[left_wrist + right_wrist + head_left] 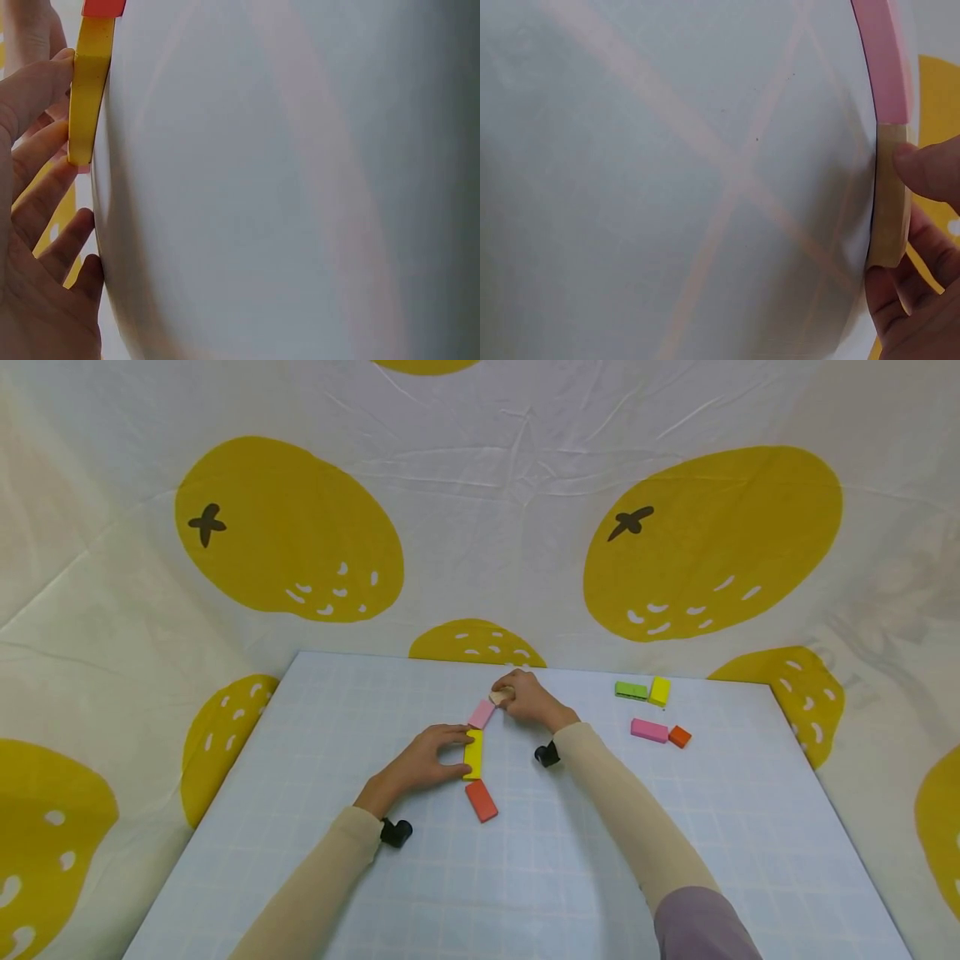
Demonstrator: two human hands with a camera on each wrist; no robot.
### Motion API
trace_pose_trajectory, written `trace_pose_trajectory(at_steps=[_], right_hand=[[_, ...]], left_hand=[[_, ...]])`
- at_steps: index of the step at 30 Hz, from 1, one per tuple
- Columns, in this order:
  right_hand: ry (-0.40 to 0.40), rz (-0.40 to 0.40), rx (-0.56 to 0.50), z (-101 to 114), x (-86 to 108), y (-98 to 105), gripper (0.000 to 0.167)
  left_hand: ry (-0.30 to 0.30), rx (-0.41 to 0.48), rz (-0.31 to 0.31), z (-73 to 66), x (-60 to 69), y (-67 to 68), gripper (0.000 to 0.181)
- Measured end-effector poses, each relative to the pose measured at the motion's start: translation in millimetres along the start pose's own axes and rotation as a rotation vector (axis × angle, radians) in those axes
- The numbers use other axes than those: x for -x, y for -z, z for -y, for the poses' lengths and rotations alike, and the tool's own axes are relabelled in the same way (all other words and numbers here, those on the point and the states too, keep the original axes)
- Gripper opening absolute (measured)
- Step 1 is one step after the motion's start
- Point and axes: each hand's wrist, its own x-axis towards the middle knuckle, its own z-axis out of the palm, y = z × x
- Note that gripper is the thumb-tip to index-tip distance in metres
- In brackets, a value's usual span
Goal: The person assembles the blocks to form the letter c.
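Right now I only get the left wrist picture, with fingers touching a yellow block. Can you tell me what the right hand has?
Observer: The right hand is pinching a pale wooden block.
Operator: Cool! Are there more blocks that nobody is touching, over on the right side?
Observer: Yes, past the right hand there's a green block, another yellow block, a pink block and an orange block lying on the table.
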Motion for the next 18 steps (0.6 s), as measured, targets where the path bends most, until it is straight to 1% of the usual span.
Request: trace_pose_trajectory(at_steps=[6,10,13,18], right_hand=[[-0.004,-0.004,-0.002,-1.7,0.6,-0.4,0.035],[0.005,-0.012,0.0,-2.4,1.1,-0.4,0.035],[0.016,-0.019,-0.006,-2.5,1.4,-0.4,0.035],[0.035,-0.034,-0.009,-3.0,1.8,0.5,0.037]], left_hand=[[-0.007,-0.002,0.004,-0.3,-0.4,0.3,0.054],[-0.05,-0.01,-0.013,-0.7,0.4,0.7,0.053],[-0.072,-0.015,-0.02,-1.3,1.4,1.3,0.053],[-0.062,-0.016,-0.016,-1.0,1.8,1.6,0.053]])
